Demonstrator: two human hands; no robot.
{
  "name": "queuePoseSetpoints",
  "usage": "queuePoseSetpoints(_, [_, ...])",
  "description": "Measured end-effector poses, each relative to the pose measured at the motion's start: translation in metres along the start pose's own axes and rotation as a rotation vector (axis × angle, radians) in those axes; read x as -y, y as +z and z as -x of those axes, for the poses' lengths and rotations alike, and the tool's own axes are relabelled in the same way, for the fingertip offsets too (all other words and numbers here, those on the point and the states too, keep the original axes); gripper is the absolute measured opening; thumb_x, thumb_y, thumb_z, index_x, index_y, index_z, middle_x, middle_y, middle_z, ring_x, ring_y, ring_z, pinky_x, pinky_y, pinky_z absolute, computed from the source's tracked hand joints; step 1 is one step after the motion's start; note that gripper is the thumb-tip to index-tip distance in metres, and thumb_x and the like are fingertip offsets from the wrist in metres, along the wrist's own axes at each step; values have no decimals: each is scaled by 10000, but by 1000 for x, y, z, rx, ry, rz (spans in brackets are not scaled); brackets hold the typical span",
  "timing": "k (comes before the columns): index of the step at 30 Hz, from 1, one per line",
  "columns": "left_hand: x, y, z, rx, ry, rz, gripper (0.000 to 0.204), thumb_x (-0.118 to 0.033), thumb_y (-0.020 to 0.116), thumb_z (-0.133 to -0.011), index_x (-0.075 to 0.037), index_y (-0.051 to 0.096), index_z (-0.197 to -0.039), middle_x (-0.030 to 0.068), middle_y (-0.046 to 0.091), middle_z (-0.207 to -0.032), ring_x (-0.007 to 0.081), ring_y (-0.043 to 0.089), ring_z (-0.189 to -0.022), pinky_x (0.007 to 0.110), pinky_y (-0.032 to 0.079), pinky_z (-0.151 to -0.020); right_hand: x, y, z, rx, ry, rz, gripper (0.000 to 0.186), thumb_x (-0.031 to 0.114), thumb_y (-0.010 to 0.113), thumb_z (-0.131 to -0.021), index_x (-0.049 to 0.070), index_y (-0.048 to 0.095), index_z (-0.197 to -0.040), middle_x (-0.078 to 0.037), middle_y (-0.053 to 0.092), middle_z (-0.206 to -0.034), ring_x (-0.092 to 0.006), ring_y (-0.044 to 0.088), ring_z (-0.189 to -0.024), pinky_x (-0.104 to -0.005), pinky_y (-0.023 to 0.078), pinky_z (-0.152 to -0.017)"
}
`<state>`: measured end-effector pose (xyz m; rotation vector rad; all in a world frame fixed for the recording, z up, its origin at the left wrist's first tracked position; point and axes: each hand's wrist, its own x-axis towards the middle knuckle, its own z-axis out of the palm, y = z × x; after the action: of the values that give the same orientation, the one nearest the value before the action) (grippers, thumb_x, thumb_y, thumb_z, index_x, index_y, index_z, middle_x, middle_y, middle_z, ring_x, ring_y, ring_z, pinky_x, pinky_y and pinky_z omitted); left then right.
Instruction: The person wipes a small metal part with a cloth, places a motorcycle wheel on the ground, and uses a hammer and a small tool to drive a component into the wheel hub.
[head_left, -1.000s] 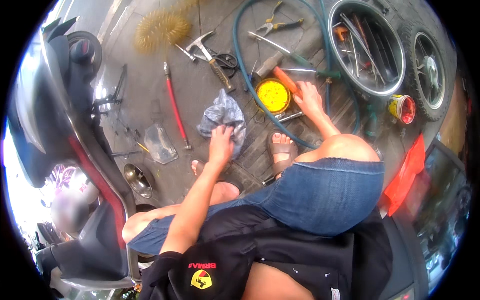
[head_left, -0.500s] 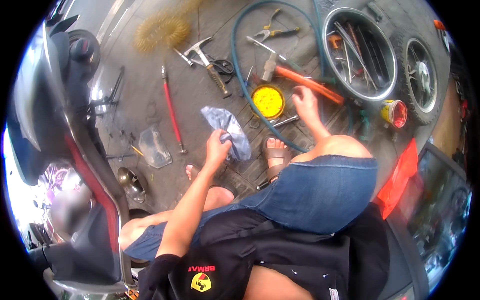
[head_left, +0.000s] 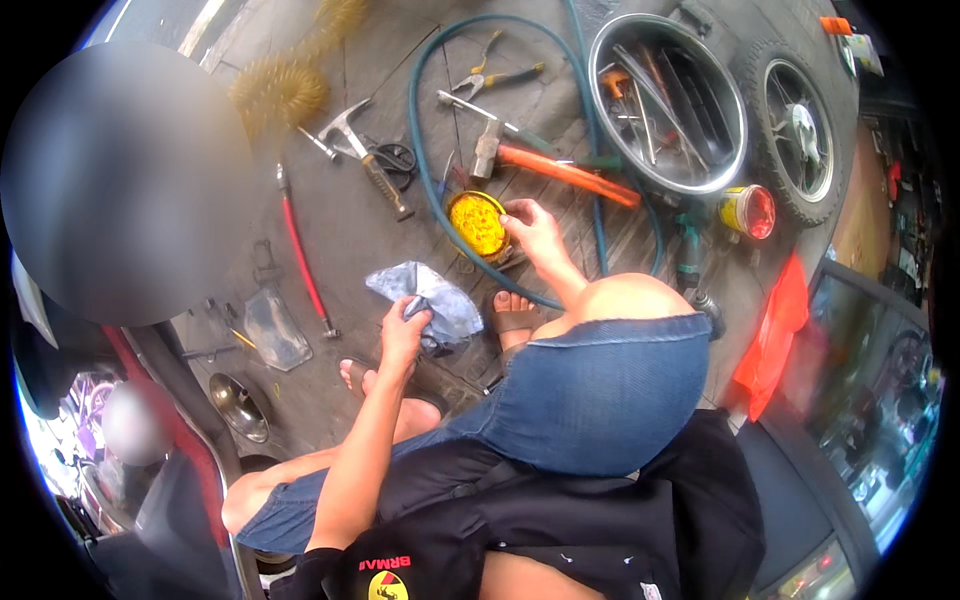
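My left hand (head_left: 402, 335) is closed on a crumpled pale blue rag (head_left: 445, 318), held above the ground near my feet. My right hand (head_left: 537, 232) is at a round tin of yellow grease-like paste (head_left: 477, 224), its thumb and fingers closed at the right rim. The tin's top is uncovered and the yellow paste shows. Just beyond the tin lies a hammer with an orange handle (head_left: 568, 174), and a blue-green hose (head_left: 414, 110) curves past the tin's left side.
A metal basin (head_left: 597, 125) of tools stands at the right, beside a spoked wheel (head_left: 800, 135) and a tin of red paste (head_left: 747, 212). Pliers (head_left: 497, 75), a claw hammer (head_left: 372, 160) and a red-handled tool (head_left: 301, 245) lie on the ground. A motorcycle is at the left.
My right hand has come left and nearer to me, from above the orange handle to the yellow tin's rim. My left hand still holds the rag. The view has shifted right; a large blurred patch appears upper left.
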<state>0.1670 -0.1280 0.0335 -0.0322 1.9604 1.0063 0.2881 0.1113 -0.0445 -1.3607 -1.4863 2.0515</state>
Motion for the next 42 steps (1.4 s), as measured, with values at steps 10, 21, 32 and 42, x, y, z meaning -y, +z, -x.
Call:
queuePoseSetpoints(10, [16, 9, -7, 128, 24, -252, 310, -122, 665, -780, -8, 642, -1066, 63, 661, -846, 131, 584, -767, 293, 482, -697, 29, -64, 67, -92, -542, 508, 303, 101, 752, -756, 18, 608, -1010, -104, 587, -962, -206, 615, -864, -321, 505, -762])
queuePoseSetpoints(21, [38, 8, -24, 164, 51, -411, 351, -103, 682, -764, 21, 624, -1087, 116, 670, -910, 184, 590, -812, 318, 483, -765, 70, -366, 87, -1086, -354, 1151, 287, 127, 723, -750, 32, 570, -973, -140, 550, -1009, -327, 546, -977, -444, 452, -835])
queuePoseSetpoints(32, [87, -35, -45, 151, 199, -490, 342, -137, 640, -810, 37, 611, -1103, 198, 686, -1013, 276, 636, -932, 369, 475, -846, 42, -395, 4, -1099, 10, 1290, 389, 187, 716, -784, 49, 547, -1106, -158, 551, -1126, -347, 533, -1098, -492, 451, -891])
queuePoseSetpoints(42, [20, 6, -2, 146, 144, -438, 329, -81, 642, -776, 44, 619, -1080, 144, 679, -930, 193, 613, -863, 329, 484, -798, 65, -385, 7, -1267, -240, 996, 290, 154, 665, -809, 52, 581, -1067, -171, 578, -1047, -360, 566, -1007, -456, 459, -862])
